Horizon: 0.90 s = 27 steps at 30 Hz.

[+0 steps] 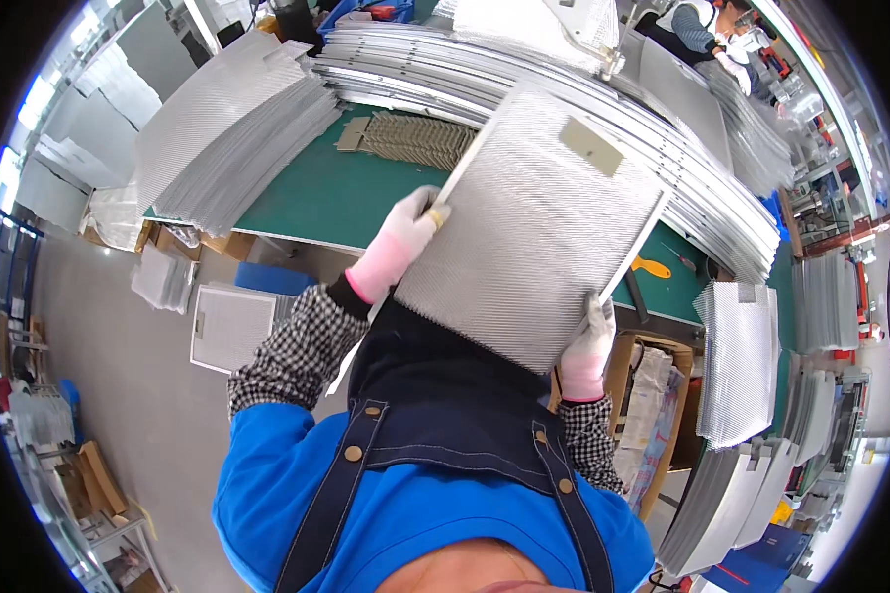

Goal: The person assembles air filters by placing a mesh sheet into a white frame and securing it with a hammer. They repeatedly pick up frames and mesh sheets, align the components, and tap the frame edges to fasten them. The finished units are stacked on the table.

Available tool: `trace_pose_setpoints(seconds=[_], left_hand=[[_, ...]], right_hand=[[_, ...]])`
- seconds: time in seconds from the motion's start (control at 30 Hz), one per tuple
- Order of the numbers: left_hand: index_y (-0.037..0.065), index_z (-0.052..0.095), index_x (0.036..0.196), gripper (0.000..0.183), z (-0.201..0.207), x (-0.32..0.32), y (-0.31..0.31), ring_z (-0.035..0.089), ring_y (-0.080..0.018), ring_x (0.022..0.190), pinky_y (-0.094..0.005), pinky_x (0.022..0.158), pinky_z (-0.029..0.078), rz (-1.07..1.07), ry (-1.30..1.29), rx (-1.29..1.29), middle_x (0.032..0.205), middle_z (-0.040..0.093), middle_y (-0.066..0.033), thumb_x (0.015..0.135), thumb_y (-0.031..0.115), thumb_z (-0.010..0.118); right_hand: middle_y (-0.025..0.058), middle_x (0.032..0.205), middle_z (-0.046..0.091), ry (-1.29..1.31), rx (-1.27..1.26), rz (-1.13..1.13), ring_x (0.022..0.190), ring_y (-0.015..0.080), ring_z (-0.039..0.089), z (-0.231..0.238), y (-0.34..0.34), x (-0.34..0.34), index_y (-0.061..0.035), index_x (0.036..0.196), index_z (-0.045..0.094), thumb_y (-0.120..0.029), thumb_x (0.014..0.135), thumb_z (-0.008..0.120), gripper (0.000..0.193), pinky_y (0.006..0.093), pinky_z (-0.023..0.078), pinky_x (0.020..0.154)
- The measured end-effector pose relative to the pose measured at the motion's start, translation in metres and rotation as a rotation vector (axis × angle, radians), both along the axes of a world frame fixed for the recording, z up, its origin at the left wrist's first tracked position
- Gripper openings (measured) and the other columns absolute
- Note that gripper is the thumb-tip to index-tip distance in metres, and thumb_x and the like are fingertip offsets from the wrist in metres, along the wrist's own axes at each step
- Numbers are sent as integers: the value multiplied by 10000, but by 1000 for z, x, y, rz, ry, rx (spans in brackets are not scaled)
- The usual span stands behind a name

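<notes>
A silvery mesh panel [524, 237] with pale side rails is held tilted in front of my body, over the near edge of the green table [302, 188]. My left hand [405, 237], in a white and pink glove, grips its left rail. Lower down on the opposite side, my right hand [588, 351], gloved alike, closes on the right edge near the bottom corner. A beige rectangle [591, 146] shows near the panel's top; whether it is a plate or an opening I cannot tell. Behind the panel lies a row of beige plates [405, 136], partly covered.
Long metal rails [425, 64] are piled across the table's back. Mesh sheets [237, 128] are stacked at left, with more mesh panels [740, 366] at right. A yellow-handled tool [651, 267] lies beside a dark bar [635, 296]. An open carton [653, 415] stands below. Another person [697, 30] works at far right.
</notes>
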<state>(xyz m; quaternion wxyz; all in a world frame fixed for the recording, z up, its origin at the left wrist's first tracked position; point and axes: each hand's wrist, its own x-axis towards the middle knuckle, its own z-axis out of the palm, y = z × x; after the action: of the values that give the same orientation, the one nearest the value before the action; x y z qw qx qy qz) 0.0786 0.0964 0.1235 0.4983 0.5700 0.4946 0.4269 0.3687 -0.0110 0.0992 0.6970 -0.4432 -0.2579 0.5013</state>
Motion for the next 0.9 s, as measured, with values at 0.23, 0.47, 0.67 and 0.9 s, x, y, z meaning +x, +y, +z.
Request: trace_pose_setpoints(seconds=[0.23,0.47,0.67,0.9], left_hand=[[-82,537,1293,413,-14,0,-50,573,-151,1061,-291,957,442,-106,-252,-195,1117,649,-137,1023,229,553],[-85,500,1348,454,-9,-16,-62,583,-165,1052,-303,932,453,-138,119,-118,1135,640,-120,1033,240,533],[-65,507,1357,404,30,-16,-72,606,-190,947,-351,830,479,-260,217,39,995,611,-85,1010,137,550],[-40,431,1414,510,71,25,-68,584,-270,1142,-368,988,448,-51,206,631,1203,574,-185,981,158,613]], right_hand=[[112,1247,624,-62,-46,25,1136,206,603,-12,0,23,18,1331,521,-231,1010,571,409,344,453,1019],[118,1178,633,-70,-5,-64,1054,168,599,-3,-4,23,44,1284,546,-264,1025,528,403,297,456,951],[122,1213,618,-94,13,-117,1108,193,592,-5,-13,39,25,1300,540,-277,1041,503,399,337,458,1005],[181,1356,523,-686,149,-423,1227,251,516,59,-14,37,84,1364,480,-338,1050,476,526,378,378,1084]])
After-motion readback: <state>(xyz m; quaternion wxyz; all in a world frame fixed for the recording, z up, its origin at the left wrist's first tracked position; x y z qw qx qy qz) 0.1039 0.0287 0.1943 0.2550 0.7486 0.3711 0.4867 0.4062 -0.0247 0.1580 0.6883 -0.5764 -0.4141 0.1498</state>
